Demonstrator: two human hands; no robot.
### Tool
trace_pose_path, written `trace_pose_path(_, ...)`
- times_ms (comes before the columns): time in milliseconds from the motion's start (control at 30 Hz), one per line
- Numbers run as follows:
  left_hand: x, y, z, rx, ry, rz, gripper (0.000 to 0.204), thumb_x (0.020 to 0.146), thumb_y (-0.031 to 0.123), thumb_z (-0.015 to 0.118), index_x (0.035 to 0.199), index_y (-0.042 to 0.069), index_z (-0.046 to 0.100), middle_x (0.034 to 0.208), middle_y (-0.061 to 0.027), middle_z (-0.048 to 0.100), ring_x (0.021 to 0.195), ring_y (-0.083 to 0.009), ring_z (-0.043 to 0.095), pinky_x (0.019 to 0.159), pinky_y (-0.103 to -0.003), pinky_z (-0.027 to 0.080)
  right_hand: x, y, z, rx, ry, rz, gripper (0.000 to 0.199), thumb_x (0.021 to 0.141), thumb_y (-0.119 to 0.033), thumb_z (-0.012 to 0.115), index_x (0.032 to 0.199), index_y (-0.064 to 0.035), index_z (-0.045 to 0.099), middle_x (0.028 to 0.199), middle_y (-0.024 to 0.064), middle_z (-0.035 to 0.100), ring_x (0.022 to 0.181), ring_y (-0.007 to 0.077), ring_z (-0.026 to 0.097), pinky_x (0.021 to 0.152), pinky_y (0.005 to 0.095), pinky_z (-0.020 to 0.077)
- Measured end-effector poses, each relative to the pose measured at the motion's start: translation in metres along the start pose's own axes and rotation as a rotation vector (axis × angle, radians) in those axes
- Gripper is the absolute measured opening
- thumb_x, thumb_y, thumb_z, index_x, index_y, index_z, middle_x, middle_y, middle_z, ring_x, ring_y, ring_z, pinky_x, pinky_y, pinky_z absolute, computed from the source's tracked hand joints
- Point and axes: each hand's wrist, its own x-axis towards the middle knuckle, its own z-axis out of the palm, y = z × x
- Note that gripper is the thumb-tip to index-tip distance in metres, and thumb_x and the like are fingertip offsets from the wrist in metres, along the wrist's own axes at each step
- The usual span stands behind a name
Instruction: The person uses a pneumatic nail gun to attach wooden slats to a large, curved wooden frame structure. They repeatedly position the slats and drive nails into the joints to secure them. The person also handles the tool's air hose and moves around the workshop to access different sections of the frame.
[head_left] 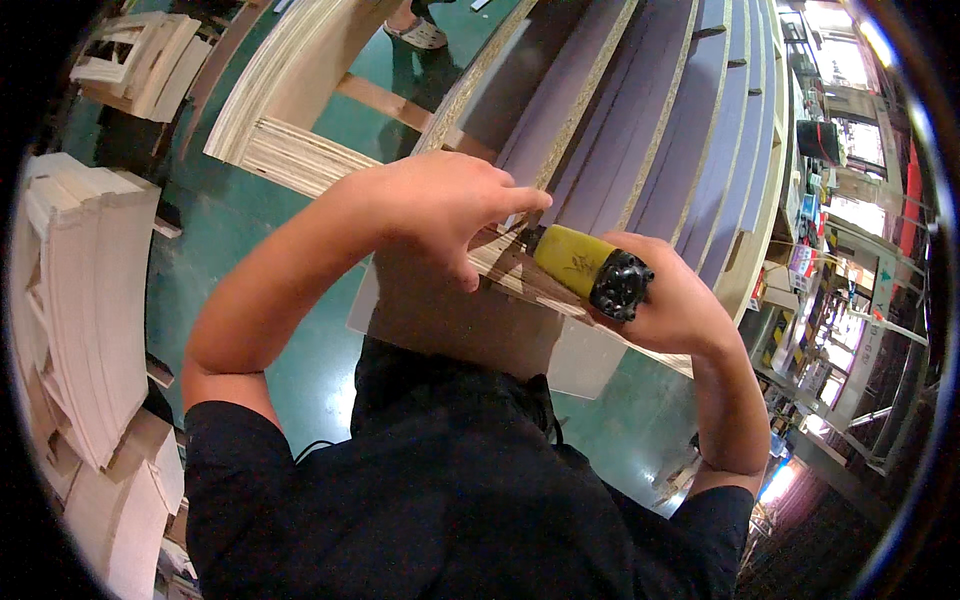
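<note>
The right hand (678, 300) is wrapped around the yellow tool (573, 262), its nose near the wooden rail (512, 268); the left hand (440, 208) is open beside it. Best hold those fingers clear and the tool steady, minding the grey boards (605, 190) beyond.

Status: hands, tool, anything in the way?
Right hand gripping yellow power tool over wooden edge. Left hand open, beside tool's front end. Possibly in the way: left forefinger.
</note>
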Motion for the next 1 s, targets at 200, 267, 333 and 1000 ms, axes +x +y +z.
trace_pose_path(200, 0.0, 0.001, -0.001, -0.012, -0.032, -0.012, 0.102, 0.061, 0.029, 0.092, 0.149, 0.012, 0.043, 0.11, -0.0131, 0.066, 0.108, -0.0363, 0.063, 0.09, -0.047, 0.052, 0.004, 0.007, 0.004, 0.008, 0.039, -0.082, 0.033, 0.078, -0.01, 0.077, 0.106, 0.0007, 0.064, 0.094, 0.0151, 0.065, 0.085, 0.0294, 0.063, 0.08, 0.0365, 0.0509)
trace_pose_path(267, 0.0, 0.002, -0.001, 0.001, -0.037, -0.015, 0.1, 0.061, 0.03, 0.091, 0.148, 0.013, 0.044, 0.11, -0.0129, 0.066, 0.107, -0.0363, 0.063, 0.09, -0.047, 0.052, 0.004, 0.005, 0.004, 0.024, 0.026, -0.049, 0.035, 0.076, -0.007, 0.073, 0.108, 0.001, 0.065, 0.096, 0.02, 0.068, 0.093, 0.0363, 0.066, 0.083, 0.0395, 0.0517)
trace_pose_path(333, 0.0, 0.004, -0.003, 0.022, -0.048, -0.021, 0.099, 0.062, 0.031, 0.091, 0.148, 0.015, 0.045, 0.11, -0.0127, 0.066, 0.107, -0.0364, 0.063, 0.09, -0.047, 0.052, 0.004, 0.003, 0.003, 0.032, 0.013, -0.035, 0.036, 0.075, -0.006, 0.072, 0.11, 0.0012, 0.066, 0.098, 0.0224, 0.069, 0.096, 0.0397, 0.067, 0.085, 0.0409, 0.0521)
trace_pose_path(1000, 0.0, 0.003, -0.004, 0.055, -0.093, -0.096, 0.099, 0.061, 0.04, 0.092, 0.15, 0.031, 0.049, 0.113, -0.0093, 0.068, 0.106, -0.034, 0.066, 0.082, -0.046, 0.055, 0.006, -0.003, 0.01, 0.008, 0.001, 0.029, 0.035, 0.074, -0.006, 0.071, 0.108, -0.001, 0.065, 0.095, 0.0201, 0.068, 0.094, 0.0395, 0.067, 0.083, 0.0413, 0.0518)
